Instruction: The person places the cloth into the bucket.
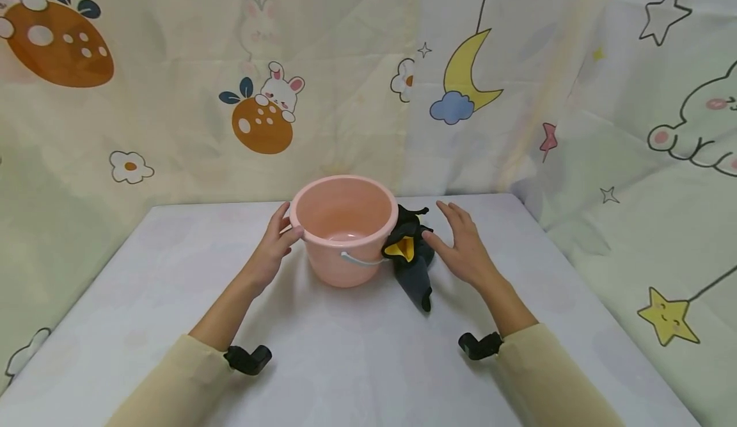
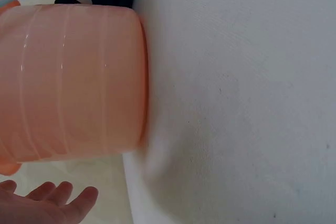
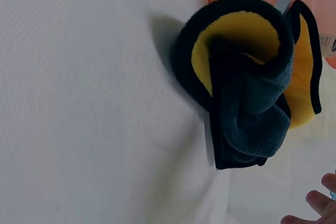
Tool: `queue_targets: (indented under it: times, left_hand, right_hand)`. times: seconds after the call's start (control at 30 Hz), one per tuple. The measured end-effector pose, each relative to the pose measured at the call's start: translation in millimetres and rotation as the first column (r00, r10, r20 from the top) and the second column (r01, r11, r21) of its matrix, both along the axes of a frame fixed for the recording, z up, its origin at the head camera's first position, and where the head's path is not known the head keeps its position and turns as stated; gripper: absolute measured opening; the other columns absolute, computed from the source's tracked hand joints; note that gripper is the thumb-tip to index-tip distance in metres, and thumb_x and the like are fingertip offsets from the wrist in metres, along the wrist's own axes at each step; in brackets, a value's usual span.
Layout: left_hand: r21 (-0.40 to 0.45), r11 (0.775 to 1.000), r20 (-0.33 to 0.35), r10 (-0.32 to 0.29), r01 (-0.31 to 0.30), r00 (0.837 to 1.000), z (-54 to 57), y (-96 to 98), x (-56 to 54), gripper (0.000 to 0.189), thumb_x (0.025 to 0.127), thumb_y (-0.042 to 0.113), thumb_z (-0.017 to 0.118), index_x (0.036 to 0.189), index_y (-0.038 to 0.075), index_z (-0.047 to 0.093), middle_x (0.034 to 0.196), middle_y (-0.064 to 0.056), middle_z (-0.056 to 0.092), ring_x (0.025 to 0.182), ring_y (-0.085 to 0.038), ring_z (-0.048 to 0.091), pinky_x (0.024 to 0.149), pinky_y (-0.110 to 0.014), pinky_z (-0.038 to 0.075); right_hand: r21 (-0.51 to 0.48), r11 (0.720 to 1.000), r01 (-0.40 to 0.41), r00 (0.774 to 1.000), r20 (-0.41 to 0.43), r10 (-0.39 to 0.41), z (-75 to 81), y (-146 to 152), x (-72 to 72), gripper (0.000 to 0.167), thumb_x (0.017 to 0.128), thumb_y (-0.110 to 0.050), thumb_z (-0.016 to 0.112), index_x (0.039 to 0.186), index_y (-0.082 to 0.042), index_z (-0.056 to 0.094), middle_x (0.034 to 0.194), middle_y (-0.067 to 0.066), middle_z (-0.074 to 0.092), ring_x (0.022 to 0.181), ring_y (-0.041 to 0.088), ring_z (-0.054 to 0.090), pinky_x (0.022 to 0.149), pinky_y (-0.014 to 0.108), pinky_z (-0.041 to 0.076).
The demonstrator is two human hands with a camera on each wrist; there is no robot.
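A pink bucket stands upright toward the back of the table, its pale handle hanging down in front. Against its right side is a crumpled two-sided cloth, dark grey and yellow with black edging; its folds show in the right wrist view as a curled cloth. My left hand is at the bucket's left rim with fingers spread and relaxed; the left wrist view shows a gap between those fingers and the bucket wall. Just right of the cloth, my right hand holds nothing, thumb and fingers apart.
The white table ends just behind the bucket, where a printed curtain hangs. Both wrists carry small black cameras, one on the left sleeve and one on the right sleeve.
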State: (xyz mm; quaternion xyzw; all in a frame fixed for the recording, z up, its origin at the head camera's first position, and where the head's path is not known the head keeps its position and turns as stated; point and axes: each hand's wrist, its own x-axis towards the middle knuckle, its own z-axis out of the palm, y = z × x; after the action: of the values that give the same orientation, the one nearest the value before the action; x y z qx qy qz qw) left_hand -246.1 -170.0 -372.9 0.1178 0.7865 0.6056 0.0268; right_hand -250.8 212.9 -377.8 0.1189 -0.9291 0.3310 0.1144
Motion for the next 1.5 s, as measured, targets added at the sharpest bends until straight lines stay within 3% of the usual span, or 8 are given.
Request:
queue_targets:
  times: [0.2,0.4,0.63,0.8,0.97,1.23,1.5]
  left_hand:
    - [0.047,0.999,-0.005,0.017,-0.017,1.000,-2.7,9.1,0.4,0.078,0.104,0.040,0.048,0.167,0.025,0.005,0.168,-0.018,0.021,0.152,-0.039,0.033,0.119,-0.067,0.027]
    - [0.115,0.992,0.036,0.042,-0.046,0.998,-4.0,13.2,1.7,0.076,0.104,0.038,0.049,0.167,0.031,0.007,0.161,-0.018,0.033,0.144,-0.033,0.040,0.117,-0.063,0.035]
    - [0.199,0.978,0.070,0.043,-0.056,0.997,-5.2,17.4,0.9,0.075,0.104,0.034,0.051,0.167,0.031,0.010,0.159,-0.018,0.034,0.144,-0.036,0.040,0.112,-0.062,0.044]
    - [0.209,0.975,0.080,0.055,-0.071,0.995,-6.7,18.9,0.3,0.075,0.103,0.034,0.051,0.167,0.031,0.010,0.160,-0.017,0.034,0.146,-0.036,0.039,0.112,-0.062,0.044]
    - [0.209,0.974,0.088,0.065,-0.082,0.994,-6.1,19.9,1.0,0.075,0.103,0.035,0.051,0.166,0.032,0.011,0.160,-0.016,0.033,0.146,-0.036,0.039,0.113,-0.062,0.043]
    - [0.218,0.973,0.081,0.066,-0.082,0.995,-3.8,20.1,2.0,0.075,0.103,0.032,0.051,0.166,0.031,0.011,0.160,-0.018,0.034,0.145,-0.036,0.039,0.112,-0.062,0.044]
    - [0.209,0.974,0.085,0.066,-0.083,0.994,-3.2,20.0,2.5,0.075,0.103,0.033,0.050,0.167,0.032,0.011,0.160,-0.017,0.033,0.146,-0.035,0.039,0.113,-0.062,0.044]
  right_hand:
    - [-0.003,1.000,-0.001,0.999,0.032,0.001,-2.0,-5,-2.8,0.074,0.103,-0.046,0.057,0.165,-0.017,0.027,0.170,0.022,0.018,0.155,0.047,0.020,0.119,0.073,0.024]
    - [0.002,1.000,-0.010,0.999,0.053,0.009,-2.2,-13,-7.3,0.077,0.102,-0.049,0.057,0.165,-0.018,0.026,0.170,0.022,0.016,0.155,0.047,0.019,0.118,0.074,0.026]
    - [0.031,0.999,-0.039,0.990,0.138,0.034,-2.6,-23,-13.0,0.084,0.100,-0.057,0.057,0.166,-0.021,0.022,0.171,0.023,0.011,0.155,0.050,0.016,0.113,0.078,0.027]
    - [0.051,0.994,-0.095,0.980,0.183,0.085,-2.3,-30,-17.8,0.088,0.095,-0.062,0.061,0.166,-0.026,0.023,0.172,0.020,0.009,0.156,0.050,0.012,0.113,0.078,0.028]
    - [0.139,0.979,-0.150,0.975,0.184,0.123,-4.6,-35,-21.4,0.089,0.092,-0.062,0.065,0.165,-0.028,0.028,0.174,0.015,0.010,0.158,0.049,0.007,0.115,0.077,0.027]
    - [0.215,0.957,-0.196,0.963,0.228,0.146,-8.3,-34,-19.6,0.089,0.091,-0.062,0.065,0.164,-0.026,0.030,0.174,0.009,0.016,0.157,0.047,0.013,0.114,0.076,0.030]
    - [0.219,0.938,-0.269,0.937,0.283,0.203,-10.5,-20,-14.6,0.085,0.091,-0.055,0.068,0.163,-0.022,0.035,0.173,0.016,0.016,0.155,0.051,0.019,0.116,0.075,0.028]
